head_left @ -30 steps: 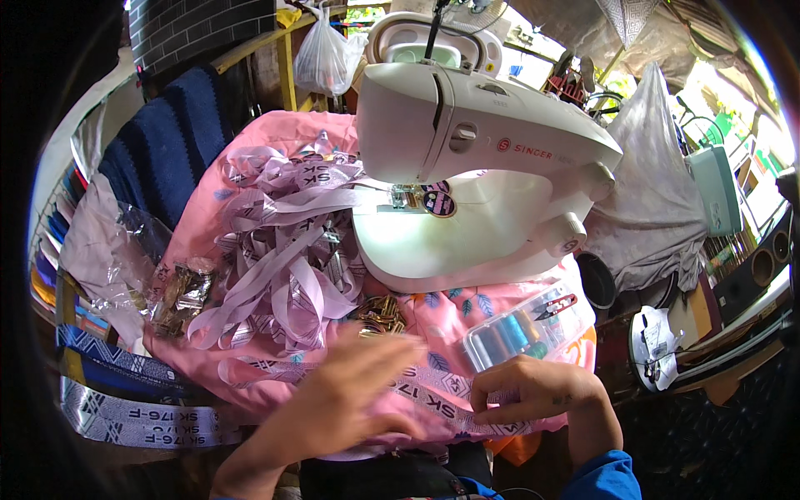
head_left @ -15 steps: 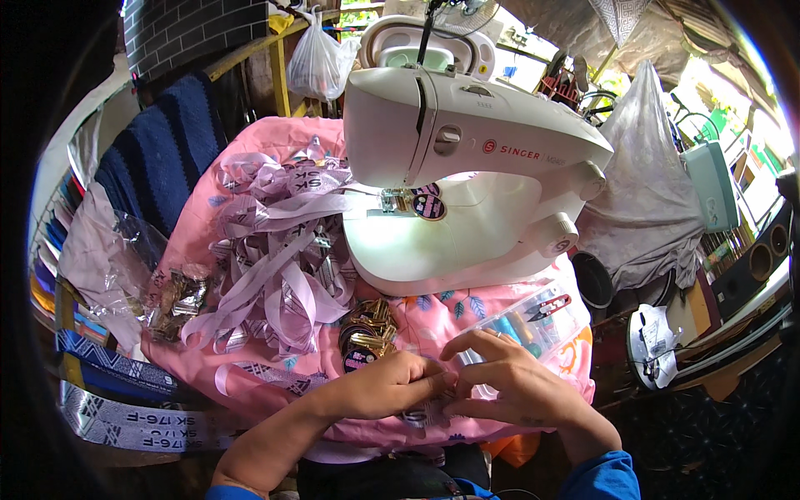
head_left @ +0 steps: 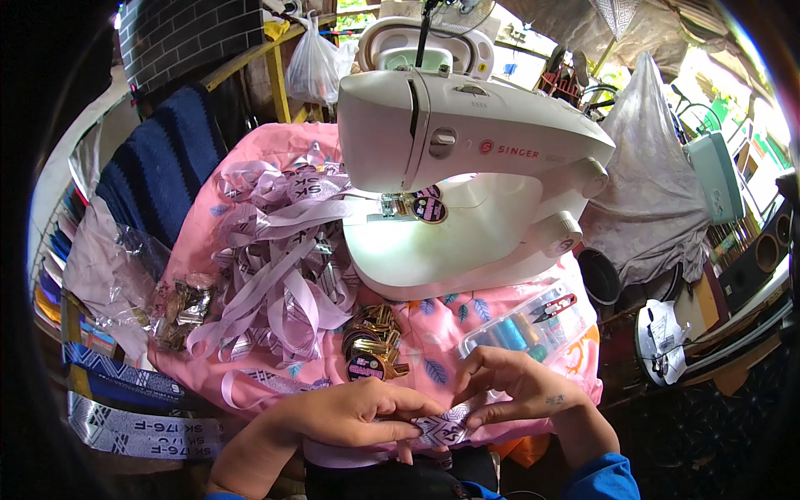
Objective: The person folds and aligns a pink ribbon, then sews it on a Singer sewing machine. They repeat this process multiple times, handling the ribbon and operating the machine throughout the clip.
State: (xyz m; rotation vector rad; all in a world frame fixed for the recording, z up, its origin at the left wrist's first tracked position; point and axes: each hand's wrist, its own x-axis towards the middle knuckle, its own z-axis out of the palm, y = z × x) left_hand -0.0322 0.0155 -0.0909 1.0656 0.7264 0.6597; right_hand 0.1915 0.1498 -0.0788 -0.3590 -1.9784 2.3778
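At the bottom middle, my left hand (head_left: 358, 417) pinches a short length of lavender printed ribbon (head_left: 443, 427) with fingers and thumb. My right hand (head_left: 521, 400) grips its other side by the thumb, with the index finger arched above. Just beyond them lies a heap of gold metal pieces with round dark badges (head_left: 375, 342). A tangle of lavender ribbons (head_left: 283, 250) spreads on the pink leaf-print cloth (head_left: 433, 333) at left. The white sewing machine (head_left: 467, 133) has round badges (head_left: 428, 207) by its foot. A clear thread box (head_left: 508, 333) with snips (head_left: 554, 307) sits right.
At left are a blue striped cloth (head_left: 167, 158), a bag of metal pieces (head_left: 183, 308) and hanging printed straps (head_left: 142, 425). A white plastic bag (head_left: 317, 62) hangs behind. At right are a grey cover (head_left: 642, 183), a black bucket (head_left: 596, 275) and speakers (head_left: 754, 258).
My left hand has moved down to pinch the ribbon, and the ribbon is now gathered short between both hands at the cloth's near edge. The heap of gold pieces shows more fully.
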